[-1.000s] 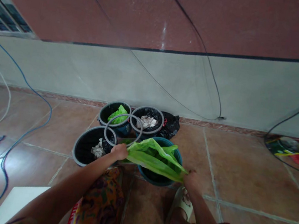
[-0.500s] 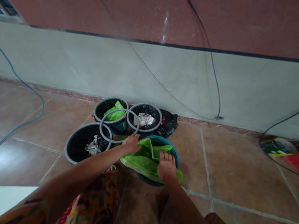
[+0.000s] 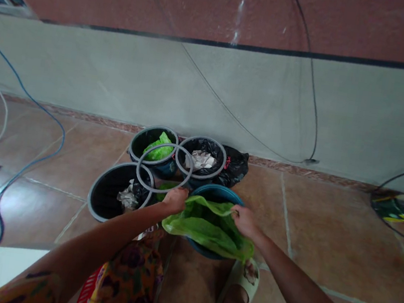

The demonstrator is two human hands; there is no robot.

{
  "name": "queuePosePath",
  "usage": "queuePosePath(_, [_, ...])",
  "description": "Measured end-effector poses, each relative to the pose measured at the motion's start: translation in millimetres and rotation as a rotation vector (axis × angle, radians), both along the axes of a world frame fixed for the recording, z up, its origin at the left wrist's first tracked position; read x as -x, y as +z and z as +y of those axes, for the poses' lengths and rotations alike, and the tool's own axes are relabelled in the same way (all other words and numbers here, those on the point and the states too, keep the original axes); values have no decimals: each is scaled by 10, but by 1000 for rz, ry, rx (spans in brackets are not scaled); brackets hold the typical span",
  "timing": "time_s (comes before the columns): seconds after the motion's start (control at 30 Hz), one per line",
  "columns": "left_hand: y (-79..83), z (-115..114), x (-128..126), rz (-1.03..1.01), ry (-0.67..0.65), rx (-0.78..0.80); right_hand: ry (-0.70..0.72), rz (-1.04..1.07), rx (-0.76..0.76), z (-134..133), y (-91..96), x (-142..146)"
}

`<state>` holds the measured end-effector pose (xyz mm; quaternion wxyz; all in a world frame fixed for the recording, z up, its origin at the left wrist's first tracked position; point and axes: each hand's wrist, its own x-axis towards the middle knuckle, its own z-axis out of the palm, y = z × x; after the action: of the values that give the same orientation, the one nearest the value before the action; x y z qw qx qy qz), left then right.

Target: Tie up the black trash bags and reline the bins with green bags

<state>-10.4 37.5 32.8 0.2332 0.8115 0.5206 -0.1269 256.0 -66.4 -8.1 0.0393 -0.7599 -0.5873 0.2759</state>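
Note:
A thin green plastic bag (image 3: 207,231) is stretched between my hands over a blue bin (image 3: 219,190), its mouth spread and its lower edge draped over the near rim. My left hand (image 3: 175,200) grips the bag's left edge, closed. On the opposite side my right hand (image 3: 244,220) pinches the bag's upper edge. A loose grey ring (image 3: 137,168) lies across the neighbouring bins, close to my left fingers; whether they touch it I cannot tell.
Three more bins stand beside it: one with a bright green bag (image 3: 160,148), a black-lined bin (image 3: 198,175) holding paper, and a dark bin (image 3: 98,202) with crumpled paper. A tied black bag (image 3: 233,169) sits by the wall. A blue cable (image 3: 59,143) crosses the left floor.
My right hand has moved right and up from the middle of the bag to its edge, and the bag's mouth is pulled wider. My left hand stays about where it was.

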Motion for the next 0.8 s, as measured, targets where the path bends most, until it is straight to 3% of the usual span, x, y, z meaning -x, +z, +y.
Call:
queuePosePath(0.1, [-7,46,-130,-104,108,36,-62,-82,-12,134,17,-59])
queuePosePath(0.23, [-30,192,-288,-218,238,97,-40,-63,-33,211,-70,-183])
queuePosePath(0.6, [-196,347,-577,-83,303,10,-326,99,-74,393,-178,-488])
queuePosePath(0.73, [-306,384,-611,-80,388,20,-489,205,-90,489,-350,-534])
queuePosePath(0.8, [-362,402,-617,-106,443,40,-503,273,-116,517,-464,-549])
